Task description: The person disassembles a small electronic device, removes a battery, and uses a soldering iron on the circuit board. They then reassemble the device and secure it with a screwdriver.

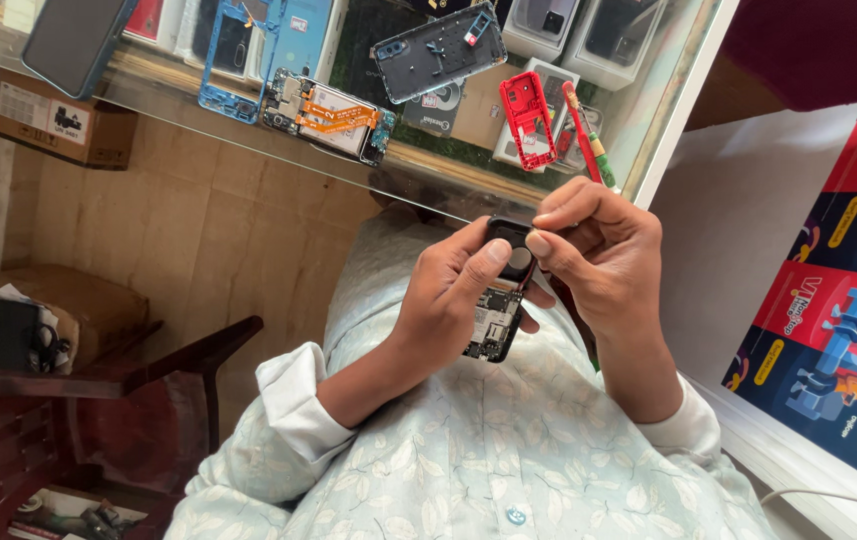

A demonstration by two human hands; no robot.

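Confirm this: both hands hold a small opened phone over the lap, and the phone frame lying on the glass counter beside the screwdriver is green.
One detail is wrong. In the head view, the phone frame beside the screwdriver on the glass counter is red, not green. The rest stands: the left hand and right hand hold the small opened phone over the lap.

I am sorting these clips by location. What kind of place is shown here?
Probably a small phone repair shop. A glass counter holds opened phones: a blue frame, a red shell and a board with orange cables. The left hand and right hand hold an open phone.
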